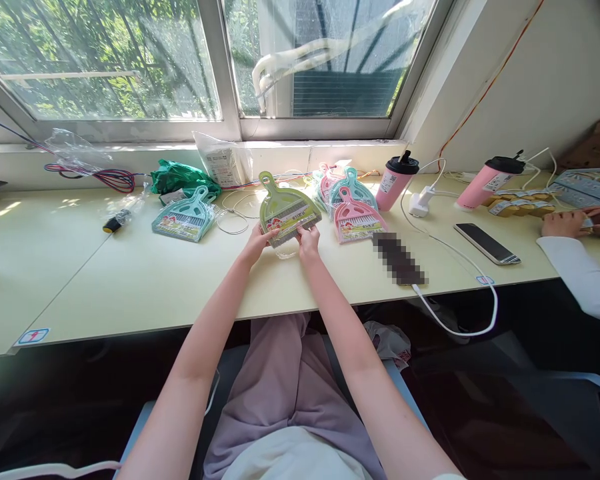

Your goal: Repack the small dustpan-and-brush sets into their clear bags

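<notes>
Left hand point(258, 245) and right hand point(309, 242) grasp the lower edge of a green dustpan point(287, 208), thumbs on its front, other fingers bent and partly hidden behind, the dustpan over the table point(115, 287), between a turquoise dustpan point(184, 216) at left and a pink dustpan point(359, 219) at right

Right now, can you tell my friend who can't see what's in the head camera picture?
A person's left hand and right hand hold a green dustpan-and-brush set over a pale table near a window. A turquoise set lies to its left, a pink set to its right.
</notes>
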Available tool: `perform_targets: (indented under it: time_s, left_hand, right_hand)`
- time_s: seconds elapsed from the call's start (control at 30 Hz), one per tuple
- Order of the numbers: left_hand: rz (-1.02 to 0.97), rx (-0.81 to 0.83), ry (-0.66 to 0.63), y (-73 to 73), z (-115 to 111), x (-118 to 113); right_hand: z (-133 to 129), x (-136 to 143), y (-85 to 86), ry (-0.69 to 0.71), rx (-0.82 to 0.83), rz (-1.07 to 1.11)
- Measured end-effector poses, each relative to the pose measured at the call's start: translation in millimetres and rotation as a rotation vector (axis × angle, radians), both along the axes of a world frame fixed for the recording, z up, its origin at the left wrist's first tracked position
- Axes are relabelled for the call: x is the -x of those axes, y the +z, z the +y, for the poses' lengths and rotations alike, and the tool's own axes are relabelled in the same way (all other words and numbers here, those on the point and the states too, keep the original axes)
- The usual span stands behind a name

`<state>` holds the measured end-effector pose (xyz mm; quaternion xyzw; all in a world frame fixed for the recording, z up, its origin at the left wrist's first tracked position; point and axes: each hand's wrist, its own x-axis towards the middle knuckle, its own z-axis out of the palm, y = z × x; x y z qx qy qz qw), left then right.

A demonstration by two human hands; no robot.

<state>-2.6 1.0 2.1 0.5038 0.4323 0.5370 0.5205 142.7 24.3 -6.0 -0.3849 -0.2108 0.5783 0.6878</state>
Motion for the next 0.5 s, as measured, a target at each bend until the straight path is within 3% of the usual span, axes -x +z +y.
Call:
perform_targets:
  time_s: [0.5]
  left_hand:
    - [-0.007, -0.015, 0.073, 4.1, 0.7, 2.9]
  right_hand:
    - [-6.1, 3.9, 5.2, 0.046, 0.014, 0.053]
